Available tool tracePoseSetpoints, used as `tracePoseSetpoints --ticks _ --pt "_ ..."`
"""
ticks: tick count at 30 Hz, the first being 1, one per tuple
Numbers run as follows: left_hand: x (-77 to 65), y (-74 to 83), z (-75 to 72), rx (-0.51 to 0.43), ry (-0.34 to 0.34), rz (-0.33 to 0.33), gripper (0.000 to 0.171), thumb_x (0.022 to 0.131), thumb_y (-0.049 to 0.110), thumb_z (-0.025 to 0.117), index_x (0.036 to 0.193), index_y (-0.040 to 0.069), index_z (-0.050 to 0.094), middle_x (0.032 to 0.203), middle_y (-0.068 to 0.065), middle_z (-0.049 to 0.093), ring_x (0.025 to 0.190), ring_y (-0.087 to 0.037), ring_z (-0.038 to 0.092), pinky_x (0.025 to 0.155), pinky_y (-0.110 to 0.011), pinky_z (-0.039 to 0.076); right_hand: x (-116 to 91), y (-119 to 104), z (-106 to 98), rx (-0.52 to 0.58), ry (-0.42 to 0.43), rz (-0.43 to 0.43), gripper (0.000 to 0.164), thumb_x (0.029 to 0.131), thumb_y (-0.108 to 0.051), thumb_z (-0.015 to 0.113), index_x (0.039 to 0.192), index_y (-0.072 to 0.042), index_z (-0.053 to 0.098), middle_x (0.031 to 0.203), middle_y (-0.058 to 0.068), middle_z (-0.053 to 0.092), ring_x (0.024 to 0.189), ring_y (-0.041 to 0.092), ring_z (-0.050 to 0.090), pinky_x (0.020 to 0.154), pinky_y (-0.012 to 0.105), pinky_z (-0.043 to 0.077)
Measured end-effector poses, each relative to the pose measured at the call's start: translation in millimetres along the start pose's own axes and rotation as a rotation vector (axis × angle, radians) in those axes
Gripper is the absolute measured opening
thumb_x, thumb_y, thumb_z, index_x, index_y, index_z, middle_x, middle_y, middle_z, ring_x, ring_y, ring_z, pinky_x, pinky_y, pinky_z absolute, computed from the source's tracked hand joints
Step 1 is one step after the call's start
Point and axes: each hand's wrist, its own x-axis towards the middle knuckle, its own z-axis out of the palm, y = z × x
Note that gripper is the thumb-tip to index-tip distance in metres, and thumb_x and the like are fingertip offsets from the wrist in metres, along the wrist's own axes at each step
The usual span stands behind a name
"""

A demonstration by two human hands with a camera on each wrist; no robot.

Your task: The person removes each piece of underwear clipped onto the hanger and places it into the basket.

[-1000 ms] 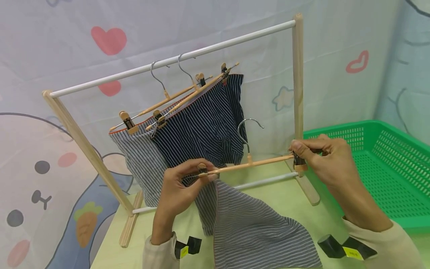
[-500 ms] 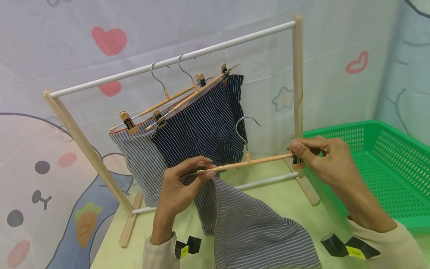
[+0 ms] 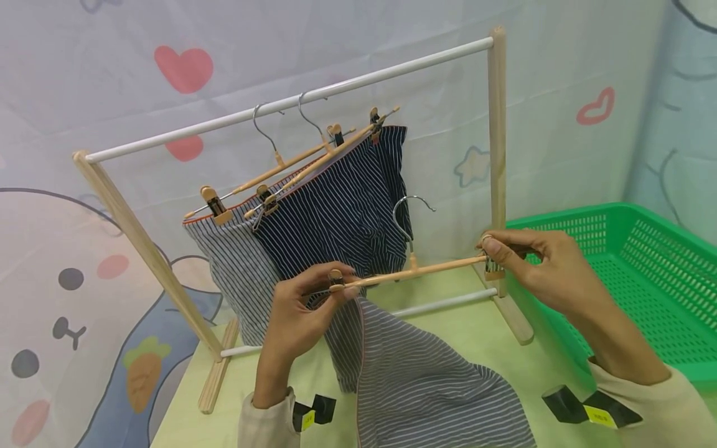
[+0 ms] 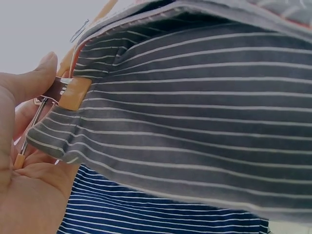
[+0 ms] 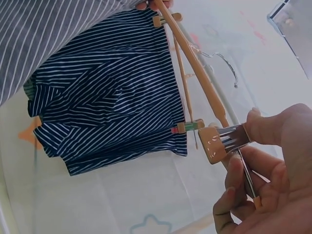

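Note:
A tan clip hanger (image 3: pixel 414 272) with a metal hook is held level between both hands in the head view. My left hand (image 3: pixel 302 317) pinches its left end. There, in the left wrist view, a tan clip (image 4: pixel 75 93) grips one edge of the grey striped garment (image 3: pixel 426 373), which droops onto the table. With thumb and fingers my right hand (image 3: pixel 540 267) pinches the clip (image 5: pixel 217 144) at the other end; no cloth shows in that clip. Some fingers of the left hand are hidden behind the hanger and cloth.
Behind the hands stands a rack with a white top rail (image 3: pixel 392 78). Navy striped shorts (image 3: pixel 347 211) and a light striped garment (image 3: pixel 235 267) hang from it on clip hangers. A green basket (image 3: pixel 633 214) stands at the right, on the pale table (image 3: pixel 448 342).
The hanger has shifted slightly left and its hook swung a little left. My right hand, with its clip, has edged left and turned slightly. The left hand has hardly moved.

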Motion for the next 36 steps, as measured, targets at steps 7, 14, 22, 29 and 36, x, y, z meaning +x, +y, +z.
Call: tracePoseSetpoints --ticks 7,14,22,29,36 --pt "0.4 -0.4 -1.4 -0.014 -0.008 0.01 0.021 0.091 0.003 0.07 0.111 0.008 0.071 0.095 -0.011 0.076 0.092 -0.01 0.073 0.078 -0.031 0.061 2 0 1 -0.089 -0.025 0.001 0.035 0.094 -0.04 0.067 0.123 -0.021 0.071 0.102 -0.009 0.066 0.089 0.008 0.053 0.073 0.026 0.042" --pt "0.5 0.8 -1.0 0.006 -0.013 -0.001 0.019 0.092 0.005 0.07 0.11 0.01 0.072 0.097 -0.009 0.076 0.092 -0.011 0.073 0.081 -0.032 0.06 3 -4 6 -0.157 0.004 -0.081 0.022 0.088 -0.037 0.076 0.104 -0.024 0.07 0.085 -0.003 0.063 0.078 0.006 0.055 0.066 0.025 0.042" --pt "0.0 1.5 -1.1 0.003 -0.014 -0.006 0.019 0.093 0.005 0.068 0.111 0.009 0.072 0.099 -0.01 0.075 0.086 -0.01 0.074 0.078 -0.031 0.061 3 -2 10 -0.143 0.041 -0.253 0.021 0.088 -0.025 0.077 0.107 -0.033 0.074 0.083 -0.008 0.063 0.071 0.006 0.05 0.063 0.023 0.04" --pt "-1.3 2.5 -0.5 0.029 -0.015 0.001 0.019 0.092 0.006 0.069 0.11 0.011 0.072 0.098 -0.008 0.076 0.087 -0.011 0.074 0.08 -0.031 0.06 1 1 12 -0.141 0.021 -0.258 0.011 0.087 -0.025 0.078 0.095 -0.033 0.077 0.085 -0.01 0.063 0.07 0.006 0.048 0.062 0.021 0.039" --pt "-1.4 0.0 1.2 0.035 -0.005 0.018 0.021 0.092 0.005 0.069 0.112 0.01 0.071 0.099 -0.008 0.075 0.096 -0.01 0.072 0.084 -0.03 0.059 2 -1 14 -0.109 0.069 -0.285 0.014 0.085 -0.017 0.079 0.092 -0.029 0.078 0.083 -0.011 0.064 0.073 0.003 0.051 0.066 0.017 0.042"
